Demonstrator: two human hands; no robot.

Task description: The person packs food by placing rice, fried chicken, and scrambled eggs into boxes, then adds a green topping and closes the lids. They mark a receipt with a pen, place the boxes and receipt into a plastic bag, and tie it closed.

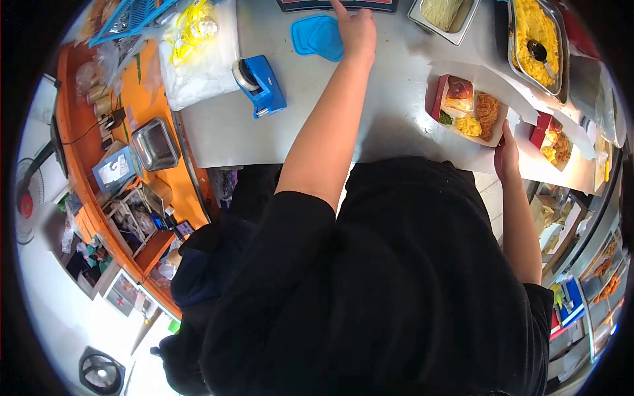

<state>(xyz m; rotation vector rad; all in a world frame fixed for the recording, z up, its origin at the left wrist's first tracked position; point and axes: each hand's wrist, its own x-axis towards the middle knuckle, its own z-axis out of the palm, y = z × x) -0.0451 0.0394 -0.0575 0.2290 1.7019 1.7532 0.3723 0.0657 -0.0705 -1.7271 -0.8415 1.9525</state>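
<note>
Left hand [358, 34] is reaching, fingers parted
Right hand [508, 155], grip unclear, is touching the meal box [437, 99], best kept level.

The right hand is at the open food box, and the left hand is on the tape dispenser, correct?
Not quite: the head view shows the left hand beside the blue lids, off the tape dispenser. The right hand is at the open food box.

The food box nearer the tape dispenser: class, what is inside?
A bun, brown fried food, yellow food and something green. What lies beneath them in the box is hidden.
</note>
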